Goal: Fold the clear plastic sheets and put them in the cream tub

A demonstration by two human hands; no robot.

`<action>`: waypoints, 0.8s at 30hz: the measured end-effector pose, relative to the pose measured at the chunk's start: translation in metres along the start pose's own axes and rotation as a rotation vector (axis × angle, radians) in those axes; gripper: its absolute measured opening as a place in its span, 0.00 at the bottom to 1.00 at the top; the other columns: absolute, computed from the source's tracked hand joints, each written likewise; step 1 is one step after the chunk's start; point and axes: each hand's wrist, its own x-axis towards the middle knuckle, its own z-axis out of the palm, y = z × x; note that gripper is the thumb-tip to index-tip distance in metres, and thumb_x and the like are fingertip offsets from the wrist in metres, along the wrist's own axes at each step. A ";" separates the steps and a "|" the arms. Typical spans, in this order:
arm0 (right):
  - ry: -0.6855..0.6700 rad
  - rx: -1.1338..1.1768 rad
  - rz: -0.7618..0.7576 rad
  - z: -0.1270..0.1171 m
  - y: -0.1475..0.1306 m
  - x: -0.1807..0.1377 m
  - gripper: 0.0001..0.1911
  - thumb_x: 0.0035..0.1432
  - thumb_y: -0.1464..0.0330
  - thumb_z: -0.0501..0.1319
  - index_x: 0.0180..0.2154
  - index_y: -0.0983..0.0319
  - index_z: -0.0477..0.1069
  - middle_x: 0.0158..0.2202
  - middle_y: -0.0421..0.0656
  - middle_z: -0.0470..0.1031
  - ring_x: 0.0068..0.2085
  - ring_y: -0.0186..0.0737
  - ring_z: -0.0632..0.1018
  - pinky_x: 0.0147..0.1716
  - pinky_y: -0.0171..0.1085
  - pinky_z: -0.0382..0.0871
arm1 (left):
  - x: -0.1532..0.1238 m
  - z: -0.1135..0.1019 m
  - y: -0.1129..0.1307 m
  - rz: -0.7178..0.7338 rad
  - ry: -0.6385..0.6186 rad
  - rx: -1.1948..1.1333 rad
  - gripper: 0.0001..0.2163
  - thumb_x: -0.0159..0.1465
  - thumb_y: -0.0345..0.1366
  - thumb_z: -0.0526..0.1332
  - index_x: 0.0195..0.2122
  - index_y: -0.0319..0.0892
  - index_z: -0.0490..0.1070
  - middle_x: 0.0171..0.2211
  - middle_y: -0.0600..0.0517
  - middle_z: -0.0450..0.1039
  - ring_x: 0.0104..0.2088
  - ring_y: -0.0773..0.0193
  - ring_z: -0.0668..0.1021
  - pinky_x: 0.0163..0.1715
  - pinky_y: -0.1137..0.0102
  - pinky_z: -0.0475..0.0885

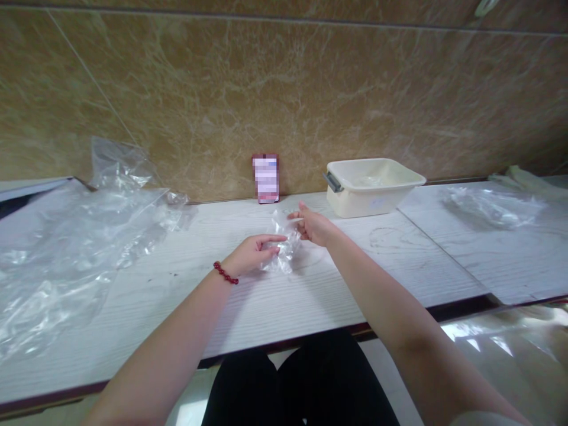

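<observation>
A small crumpled clear plastic bag [287, 253] lies on the white wood-grain tabletop right in front of me. My left hand [252, 254], with a red beaded bracelet at the wrist, holds the bag's left side between thumb and fingers. On the far right side of it, my right hand [314, 227] is closed with curled fingers at the bag's upper edge. A thin whitish strip shows at those fingertips; whether it belongs to the bag I cannot tell.
A phone [266, 178] leans upright against the marble-patterned wall. Right of it stands a cream plastic tub [361, 204] with a grey handle and some clear plastic inside. Large clear plastic bags [89, 248] spread over the left side; more plastic bags [492, 207] lie far right.
</observation>
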 end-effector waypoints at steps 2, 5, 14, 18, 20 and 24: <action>-0.109 0.113 0.100 -0.002 -0.001 -0.001 0.24 0.54 0.51 0.41 0.34 0.62 0.62 0.22 0.40 0.68 0.22 0.30 0.70 0.15 0.27 0.57 | 0.003 -0.001 -0.003 0.018 0.120 -0.011 0.20 0.52 0.40 0.58 0.47 0.41 0.64 0.37 0.49 0.70 0.32 0.66 0.71 0.32 0.70 0.66; -0.213 0.193 0.107 0.000 -0.001 -0.006 0.13 0.52 0.59 0.53 0.31 0.63 0.61 0.27 0.41 0.69 0.28 0.31 0.72 0.18 0.26 0.59 | 0.005 -0.003 -0.006 0.069 0.281 0.090 0.21 0.50 0.39 0.61 0.45 0.41 0.65 0.42 0.48 0.68 0.40 0.62 0.70 0.41 0.66 0.63; -0.186 0.128 -0.025 0.007 0.006 -0.004 0.05 0.44 0.72 0.61 0.24 0.66 0.66 0.21 0.37 0.66 0.23 0.24 0.67 0.24 0.26 0.61 | 0.006 -0.001 -0.003 0.174 0.392 0.384 0.18 0.50 0.37 0.61 0.42 0.40 0.64 0.42 0.48 0.67 0.43 0.61 0.69 0.46 0.65 0.60; -0.101 0.150 -0.039 0.007 0.006 -0.002 0.06 0.44 0.72 0.61 0.23 0.66 0.64 0.21 0.37 0.66 0.23 0.25 0.67 0.23 0.26 0.61 | 0.004 0.000 -0.001 0.216 0.371 0.349 0.20 0.50 0.36 0.60 0.44 0.40 0.62 0.45 0.48 0.65 0.46 0.61 0.67 0.48 0.64 0.58; -0.091 0.185 -0.032 0.007 0.005 -0.003 0.06 0.47 0.70 0.60 0.24 0.65 0.63 0.22 0.38 0.67 0.24 0.26 0.68 0.23 0.26 0.61 | 0.004 0.000 -0.001 0.228 0.368 0.325 0.22 0.49 0.35 0.61 0.46 0.40 0.60 0.47 0.47 0.64 0.48 0.61 0.66 0.49 0.64 0.57; -0.219 0.247 -0.019 0.009 0.003 -0.007 0.08 0.50 0.66 0.58 0.27 0.65 0.65 0.24 0.39 0.67 0.25 0.26 0.69 0.25 0.27 0.62 | 0.005 0.000 -0.002 0.229 0.342 0.302 0.25 0.49 0.34 0.61 0.50 0.41 0.57 0.50 0.46 0.61 0.50 0.60 0.64 0.50 0.62 0.55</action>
